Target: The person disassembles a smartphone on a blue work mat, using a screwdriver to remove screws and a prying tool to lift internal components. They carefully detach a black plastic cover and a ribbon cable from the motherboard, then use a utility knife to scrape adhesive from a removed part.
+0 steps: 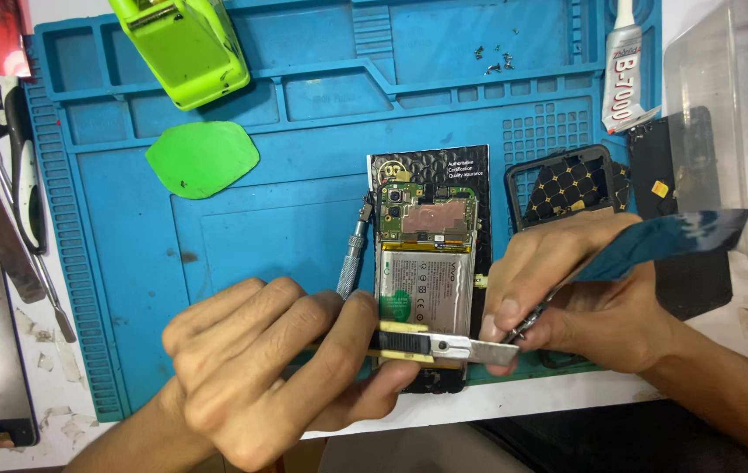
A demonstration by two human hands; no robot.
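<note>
At lower centre of the frame, the left hand (260,368) grips a yellow-and-black utility knife (444,347) over an opened phone (426,263) on the blue mat (216,219); the right hand (566,298) pinches tweezers (531,322) and a dark film strip (663,241). A slip of the bare blade risks cutting the fingers beside its tip or piercing the battery (422,285).

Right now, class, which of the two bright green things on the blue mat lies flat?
The green sheet, a thin rounded patch left of the opened phone. The other, at the mat's top edge, is a bulky green box.
</note>
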